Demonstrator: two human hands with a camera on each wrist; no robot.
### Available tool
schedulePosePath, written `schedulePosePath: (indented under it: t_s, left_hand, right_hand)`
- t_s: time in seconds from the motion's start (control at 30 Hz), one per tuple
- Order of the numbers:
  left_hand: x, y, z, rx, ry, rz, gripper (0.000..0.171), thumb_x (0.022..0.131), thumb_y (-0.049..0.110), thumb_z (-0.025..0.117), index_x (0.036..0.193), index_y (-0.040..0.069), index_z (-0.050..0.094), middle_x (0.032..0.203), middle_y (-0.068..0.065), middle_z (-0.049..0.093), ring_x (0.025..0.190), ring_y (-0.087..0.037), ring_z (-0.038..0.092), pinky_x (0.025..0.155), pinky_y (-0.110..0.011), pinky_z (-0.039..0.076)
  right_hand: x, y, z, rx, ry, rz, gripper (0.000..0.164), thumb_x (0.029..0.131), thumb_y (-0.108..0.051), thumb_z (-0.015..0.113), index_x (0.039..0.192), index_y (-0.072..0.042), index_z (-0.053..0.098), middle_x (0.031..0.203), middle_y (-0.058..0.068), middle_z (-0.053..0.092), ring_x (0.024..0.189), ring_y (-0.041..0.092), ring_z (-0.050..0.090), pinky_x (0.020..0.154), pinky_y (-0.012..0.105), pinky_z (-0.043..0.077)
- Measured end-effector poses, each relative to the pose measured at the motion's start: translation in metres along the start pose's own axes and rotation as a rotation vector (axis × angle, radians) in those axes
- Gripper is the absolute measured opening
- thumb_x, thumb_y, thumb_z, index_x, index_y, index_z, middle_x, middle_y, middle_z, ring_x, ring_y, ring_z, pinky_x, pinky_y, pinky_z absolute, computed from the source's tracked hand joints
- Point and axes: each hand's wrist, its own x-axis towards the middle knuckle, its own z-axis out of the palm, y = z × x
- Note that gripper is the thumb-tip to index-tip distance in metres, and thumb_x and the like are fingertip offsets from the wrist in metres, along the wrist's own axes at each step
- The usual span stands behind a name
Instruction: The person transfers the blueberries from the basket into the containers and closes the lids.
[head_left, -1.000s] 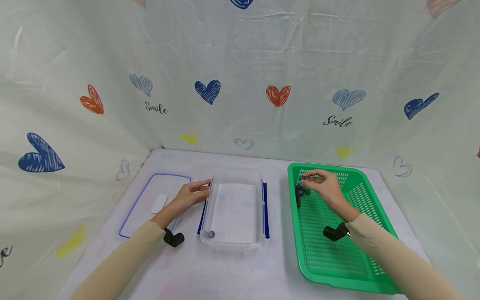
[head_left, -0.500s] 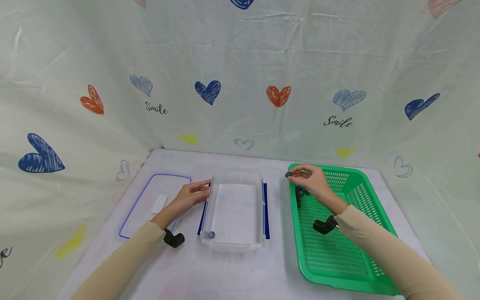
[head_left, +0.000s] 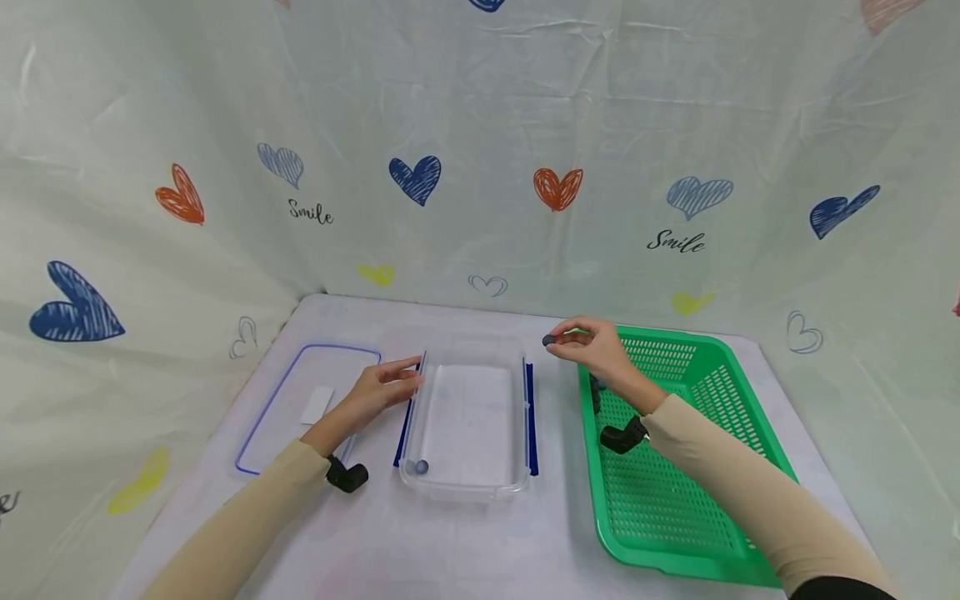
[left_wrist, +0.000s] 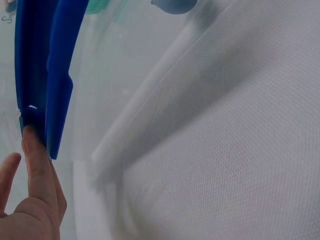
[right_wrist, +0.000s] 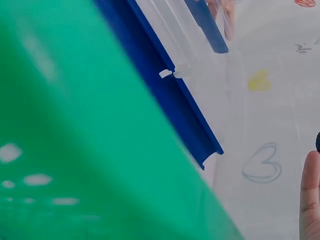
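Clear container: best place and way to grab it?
I'd take the clear container by the rims of its two short ends, coming from its near and far sides: blue flaps line both long sides and would likely swing, while the short ends show none.

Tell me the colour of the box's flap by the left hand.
Blue; the flap shows best in the left wrist view.

Right wrist view: the edge cuts your right hand (right_wrist: pixel 310 200) down to a finger and clips its dark ball (right_wrist: pixel 318 142); green basket (right_wrist: pixel 75 115) blurred. Left wrist view: top edge crops the blue-grey ball (left_wrist: pixel 176 4). Head view: your left hand (head_left: pixel 369 397) hides some lid (head_left: pixel 281 417); basket pile (head_left: pixel 596 395) partly covered, uncountable.
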Motion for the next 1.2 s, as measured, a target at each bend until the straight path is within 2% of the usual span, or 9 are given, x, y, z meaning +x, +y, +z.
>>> schedulePosePath:
  t_s: [0.23, 0.37, 0.6, 0.9, 1.03, 1.2]
  left_hand:
    - [0.013, -0.018, -0.006, -0.011, -0.012, 0.010, 0.058, 0.087, 0.021, 0.065, 0.138, 0.009, 0.042, 0.120, -0.016, 0.047, 0.104, -0.018, 0.056, 0.086, -0.025, 0.048]
    - [0.017, -0.027, -0.007, -0.003, 0.011, 0.006, 0.059, 0.084, 0.027, 0.068, 0.137, 0.014, 0.045, 0.119, -0.015, 0.047, 0.103, -0.016, 0.056, 0.086, -0.024, 0.048]
    - [0.018, -0.026, -0.007, -0.006, 0.024, 0.009, 0.062, 0.081, 0.032, 0.071, 0.136, 0.015, 0.047, 0.120, -0.015, 0.047, 0.103, -0.017, 0.057, 0.086, -0.025, 0.049]
    - [0.017, -0.023, -0.007, -0.007, -0.017, 0.010, 0.061, 0.084, 0.029, 0.068, 0.138, 0.013, 0.044, 0.125, -0.016, 0.046, 0.108, -0.017, 0.054, 0.089, -0.026, 0.047]
    - [0.009, -0.012, -0.005, -0.002, -0.029, 0.004, 0.059, 0.087, 0.023, 0.064, 0.139, 0.008, 0.040, 0.126, -0.018, 0.045, 0.108, -0.017, 0.054, 0.090, -0.027, 0.046]
    - [0.013, -0.019, -0.006, 0.023, 0.012, -0.009, 0.062, 0.083, 0.031, 0.068, 0.137, 0.014, 0.045, 0.124, -0.016, 0.047, 0.109, -0.019, 0.055, 0.089, -0.028, 0.047]
  right_hand:
    - [0.008, -0.003, 0.014, 0.047, -0.051, -0.029, 0.031, 0.077, -0.009, 0.075, 0.100, 0.006, 0.062, 0.097, 0.019, 0.061, 0.083, 0.021, 0.062, 0.073, 0.031, 0.054]
    - [0.013, -0.003, 0.022, 0.059, -0.082, -0.051, 0.028, 0.078, -0.008, 0.074, 0.099, 0.006, 0.062, 0.097, 0.017, 0.062, 0.083, 0.021, 0.062, 0.071, 0.031, 0.054]
    - [0.019, -0.002, 0.032, 0.054, -0.106, -0.089, 0.026, 0.077, -0.007, 0.073, 0.098, 0.006, 0.063, 0.094, 0.017, 0.062, 0.082, 0.021, 0.062, 0.071, 0.031, 0.055]
    - [0.022, -0.003, 0.039, 0.049, -0.107, -0.102, 0.024, 0.079, -0.008, 0.073, 0.097, 0.004, 0.064, 0.095, 0.022, 0.061, 0.081, 0.026, 0.061, 0.070, 0.028, 0.054]
    - [0.021, -0.003, 0.038, 0.046, -0.091, -0.085, 0.023, 0.079, -0.007, 0.073, 0.097, 0.004, 0.064, 0.096, 0.022, 0.061, 0.081, 0.026, 0.061, 0.070, 0.029, 0.054]
    - [0.017, -0.004, 0.034, 0.059, -0.083, -0.064, 0.023, 0.079, -0.006, 0.071, 0.097, 0.006, 0.063, 0.096, 0.022, 0.061, 0.083, 0.026, 0.061, 0.074, 0.038, 0.054]
